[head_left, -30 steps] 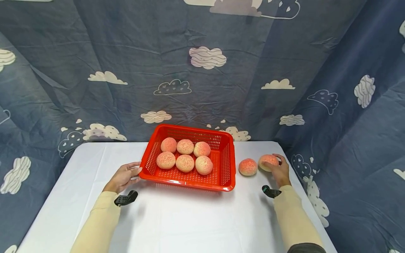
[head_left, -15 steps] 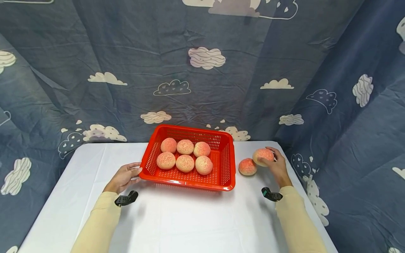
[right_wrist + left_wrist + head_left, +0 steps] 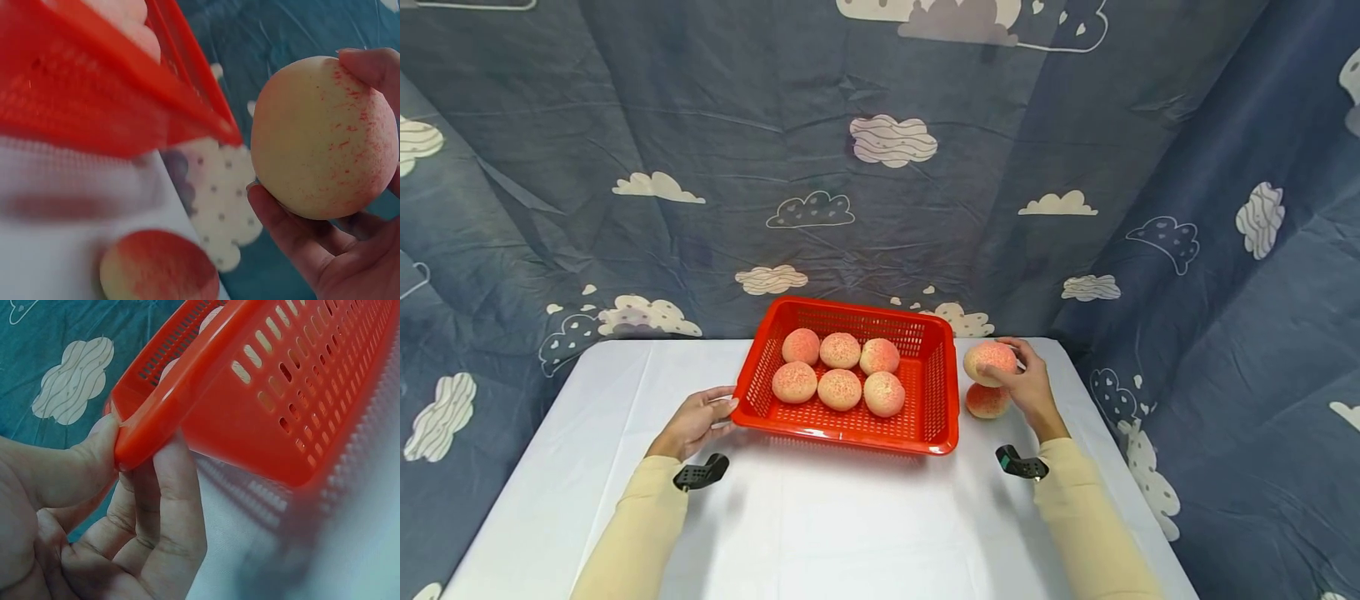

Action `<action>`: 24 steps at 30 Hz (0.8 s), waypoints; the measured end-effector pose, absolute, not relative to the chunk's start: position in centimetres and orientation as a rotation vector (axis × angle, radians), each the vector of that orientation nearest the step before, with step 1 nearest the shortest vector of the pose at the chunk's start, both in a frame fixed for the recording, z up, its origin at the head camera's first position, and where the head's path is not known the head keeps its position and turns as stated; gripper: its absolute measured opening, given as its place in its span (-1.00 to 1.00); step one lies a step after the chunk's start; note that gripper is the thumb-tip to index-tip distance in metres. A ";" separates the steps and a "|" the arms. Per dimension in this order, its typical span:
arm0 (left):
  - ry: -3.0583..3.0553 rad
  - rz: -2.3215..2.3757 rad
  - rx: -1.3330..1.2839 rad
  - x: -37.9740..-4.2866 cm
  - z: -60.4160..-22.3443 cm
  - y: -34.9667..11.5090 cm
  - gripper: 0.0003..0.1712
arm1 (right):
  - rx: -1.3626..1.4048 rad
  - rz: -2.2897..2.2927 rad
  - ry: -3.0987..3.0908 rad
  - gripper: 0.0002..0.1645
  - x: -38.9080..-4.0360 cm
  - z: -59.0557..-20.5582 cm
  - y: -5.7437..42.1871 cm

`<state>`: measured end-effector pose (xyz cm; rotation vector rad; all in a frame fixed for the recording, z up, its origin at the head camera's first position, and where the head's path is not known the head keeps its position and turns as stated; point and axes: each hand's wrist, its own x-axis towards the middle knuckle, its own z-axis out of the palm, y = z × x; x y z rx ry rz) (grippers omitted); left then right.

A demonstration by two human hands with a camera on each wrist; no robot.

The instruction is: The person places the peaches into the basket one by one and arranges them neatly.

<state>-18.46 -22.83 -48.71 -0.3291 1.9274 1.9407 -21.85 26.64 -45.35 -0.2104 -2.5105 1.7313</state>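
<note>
My left hand [image 3: 698, 419] pinches the near left corner of a red plastic basket [image 3: 850, 432]; in the left wrist view the thumb lies on top of the rim [image 3: 169, 406] and the fingers are underneath. Two rows of peaches [image 3: 838, 389] sit toward the left inside the basket. To the right of it, my right hand [image 3: 1032, 385] grips a yellow and pink peach [image 3: 319, 140] between thumb and fingers, raised off the table. Another, redder peach [image 3: 987, 402] lies on the table just below the held one, partly hidden by it in the head view.
A white cloth covers the table [image 3: 850, 525]. A dark blue curtain [image 3: 700, 242] with cloud prints hangs behind the table and along its sides. The basket's right wall [image 3: 942, 383] stands between the held peach and the basket's inside.
My right hand has lifted the peach from the table's right side and carried it left, above the other loose peach. The left hand and the basket stay in place.
</note>
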 end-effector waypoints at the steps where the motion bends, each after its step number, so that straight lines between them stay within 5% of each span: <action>1: 1.929 1.939 -0.329 -18.5 -48.7 -22.8 -0.37 | -0.189 1.734 -2.519 -0.20 -21.9 -45.2 26.2; 24: 1.931 1.927 -0.333 -18.4 -48.4 -22.9 -0.37 | 0.227 1.921 -2.681 -0.25 -22.2 -45.8 15.0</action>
